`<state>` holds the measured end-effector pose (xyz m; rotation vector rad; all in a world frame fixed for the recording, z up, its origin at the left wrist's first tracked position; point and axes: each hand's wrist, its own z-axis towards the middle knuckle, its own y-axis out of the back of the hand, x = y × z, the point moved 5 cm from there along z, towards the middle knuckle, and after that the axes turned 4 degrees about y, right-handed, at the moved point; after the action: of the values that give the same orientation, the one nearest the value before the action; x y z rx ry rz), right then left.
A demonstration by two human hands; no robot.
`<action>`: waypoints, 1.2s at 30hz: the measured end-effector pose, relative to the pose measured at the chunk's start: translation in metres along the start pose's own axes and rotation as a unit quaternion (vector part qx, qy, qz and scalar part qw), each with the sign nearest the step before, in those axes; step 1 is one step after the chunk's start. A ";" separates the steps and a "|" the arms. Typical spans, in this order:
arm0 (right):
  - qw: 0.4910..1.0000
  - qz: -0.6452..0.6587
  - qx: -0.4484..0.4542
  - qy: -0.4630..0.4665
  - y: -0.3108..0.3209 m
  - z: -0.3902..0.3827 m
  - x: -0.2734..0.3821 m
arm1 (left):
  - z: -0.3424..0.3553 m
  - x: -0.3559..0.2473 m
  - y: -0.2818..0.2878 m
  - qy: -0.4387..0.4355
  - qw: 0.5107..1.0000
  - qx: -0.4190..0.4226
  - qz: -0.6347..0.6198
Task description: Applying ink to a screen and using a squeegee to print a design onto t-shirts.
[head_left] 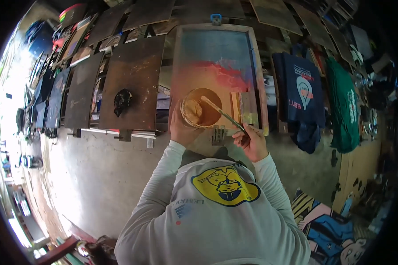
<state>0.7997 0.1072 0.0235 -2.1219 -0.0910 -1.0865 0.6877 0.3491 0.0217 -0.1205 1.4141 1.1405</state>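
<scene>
My left hand grips a round open tub of yellowish-brown ink, tilted over the near end of a wood-framed printing screen. My right hand holds a long flat stick whose far end is in the tub. The screen mesh carries a red ink smear across its middle, and a squeegee rests on the screen beside the tub. My white long-sleeved shirt fills the lower part of the view.
Dark flat boards line the bench to the left, one with a black crumpled rag. A navy printed tote bag and a green one hang to the right. Grey concrete floor lies at the lower left.
</scene>
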 end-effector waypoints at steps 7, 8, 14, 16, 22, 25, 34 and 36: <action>0.993 -0.032 0.102 -0.052 -0.016 0.020 0.004 | 0.003 0.005 0.010 0.023 1.000 -0.011 -0.014; 0.992 -0.032 0.106 -0.061 -0.020 0.022 0.002 | 0.004 0.009 0.012 0.034 0.999 -0.014 -0.008; 0.989 -0.053 0.105 -0.093 -0.051 0.034 -0.017 | 0.023 0.034 0.035 0.045 0.998 0.012 -0.046; 0.992 -0.018 0.107 -0.062 -0.063 0.034 -0.028 | 0.034 0.047 0.049 0.037 0.998 0.032 -0.037; 0.999 0.002 0.043 -0.004 -0.087 0.031 -0.056 | 0.069 0.085 0.087 -0.021 0.997 0.072 -0.025; 1.000 0.023 -0.006 0.013 -0.096 0.027 -0.068 | 0.084 0.106 0.089 -0.027 0.994 0.094 -0.048; 0.938 -0.177 -0.265 0.133 -0.039 0.009 -0.095 | 0.117 0.152 0.088 -0.010 0.969 0.167 -0.181; 0.895 -0.280 -0.304 0.164 -0.027 0.009 -0.100 | 0.123 0.152 0.089 -0.015 0.964 0.181 -0.193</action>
<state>0.7318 0.1582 -0.0367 -2.4831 -0.2383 -2.0197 0.6772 0.5592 -0.0229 -0.1107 1.4709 0.5519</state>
